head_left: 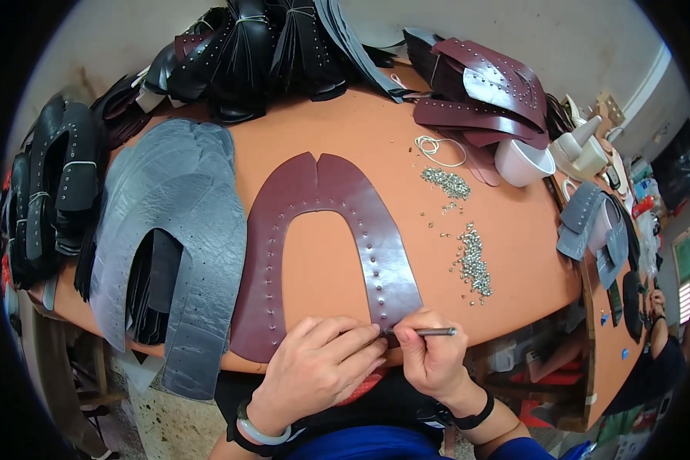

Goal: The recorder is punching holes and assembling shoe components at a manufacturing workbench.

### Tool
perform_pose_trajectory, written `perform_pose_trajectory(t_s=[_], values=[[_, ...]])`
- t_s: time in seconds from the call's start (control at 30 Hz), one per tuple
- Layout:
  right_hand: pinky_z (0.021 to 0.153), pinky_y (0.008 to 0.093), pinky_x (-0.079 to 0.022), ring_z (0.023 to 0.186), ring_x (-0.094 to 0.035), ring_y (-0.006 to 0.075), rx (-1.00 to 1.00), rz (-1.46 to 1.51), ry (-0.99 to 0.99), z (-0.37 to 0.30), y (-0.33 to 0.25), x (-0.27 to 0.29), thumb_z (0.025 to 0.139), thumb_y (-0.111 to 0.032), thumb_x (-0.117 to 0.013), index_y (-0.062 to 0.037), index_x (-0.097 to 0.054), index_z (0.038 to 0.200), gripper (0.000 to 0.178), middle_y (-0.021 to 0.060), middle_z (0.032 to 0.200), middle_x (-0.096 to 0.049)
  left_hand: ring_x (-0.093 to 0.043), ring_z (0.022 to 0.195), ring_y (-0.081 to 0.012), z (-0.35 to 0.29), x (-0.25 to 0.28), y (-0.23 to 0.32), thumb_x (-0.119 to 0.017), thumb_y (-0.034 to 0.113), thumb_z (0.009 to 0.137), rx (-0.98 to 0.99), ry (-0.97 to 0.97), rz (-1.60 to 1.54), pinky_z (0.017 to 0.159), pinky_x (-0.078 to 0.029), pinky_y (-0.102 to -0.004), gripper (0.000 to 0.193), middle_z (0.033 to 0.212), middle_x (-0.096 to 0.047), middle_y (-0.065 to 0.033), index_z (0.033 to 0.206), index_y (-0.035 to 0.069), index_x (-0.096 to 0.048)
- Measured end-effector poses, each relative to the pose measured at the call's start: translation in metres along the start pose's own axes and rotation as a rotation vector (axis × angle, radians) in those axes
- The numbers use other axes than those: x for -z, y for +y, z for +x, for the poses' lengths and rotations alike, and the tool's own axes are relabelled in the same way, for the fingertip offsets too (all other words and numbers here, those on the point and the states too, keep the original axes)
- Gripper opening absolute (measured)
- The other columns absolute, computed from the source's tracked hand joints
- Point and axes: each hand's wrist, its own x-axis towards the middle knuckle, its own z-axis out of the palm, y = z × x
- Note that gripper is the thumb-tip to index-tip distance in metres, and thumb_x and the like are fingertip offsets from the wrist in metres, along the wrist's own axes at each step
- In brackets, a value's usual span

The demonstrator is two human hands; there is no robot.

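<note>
A burgundy U-shaped leather piece [262,268] lies on the table before me, a notch at its top and rows of small metal studs along its inner edge. My left hand [322,364] is closed with bent fingers over the lower end of its right arm; the thumb is hidden. My right hand [437,356] pinches a slim dark metal rod [441,332]. The rod lies nearly level, its tip close to my left fingertips at the leather. Two heaps of small silvery studs, a far heap [446,183] and a near heap [475,262], rest to the right.
Grey leather pieces [184,161] are stacked at left, beside black bundles [77,161]. More black bundles [249,61] stand along the wall. Studded burgundy pieces [475,119], a white cup [524,162] and a coil of cord [441,151] occupy the far right. Another person's arm [658,314] shows at right.
</note>
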Motion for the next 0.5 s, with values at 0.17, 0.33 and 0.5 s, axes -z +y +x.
perform_pose_trajectory(t_s=[0.17,0.33,0.5], values=[[0.050,0.0331,-0.048,0.057,-0.059,0.0253,0.111,-0.002,-0.052,0.0011,0.0014,-0.0031,0.085,-0.003,-0.067,-0.0015,-0.059,0.083,0.008,0.0096,0.071,-0.062,-0.061,0.095,-0.0155,0.0001,-0.0011,-0.0006,-0.076,0.019,0.069,0.000,0.008,-0.003,0.075,-0.046,-0.0314,0.022,0.098,-0.067,0.0029,0.088,0.010,-0.071],[0.051,0.0338,-0.049,0.059,-0.061,0.0268,0.132,0.018,-0.080,0.0016,0.0018,-0.0048,0.084,-0.003,-0.068,-0.0010,-0.059,0.084,0.009,0.0096,0.072,-0.062,-0.061,0.094,-0.0149,0.0019,0.0008,-0.0003,-0.073,0.019,0.073,-0.005,0.003,-0.007,0.072,-0.045,-0.0302,0.016,0.099,-0.066,0.0021,0.086,0.010,-0.070],[0.052,0.0335,-0.049,0.060,-0.062,0.0279,0.139,0.022,-0.074,0.0007,0.0014,-0.0064,0.086,-0.004,-0.066,0.0010,-0.059,0.086,0.009,0.0113,0.074,-0.063,-0.060,0.094,-0.0141,0.0015,0.0012,-0.0022,-0.071,0.020,0.077,-0.024,-0.013,0.007,0.070,-0.045,-0.0296,0.012,0.100,-0.066,0.0019,0.085,0.011,-0.069]])
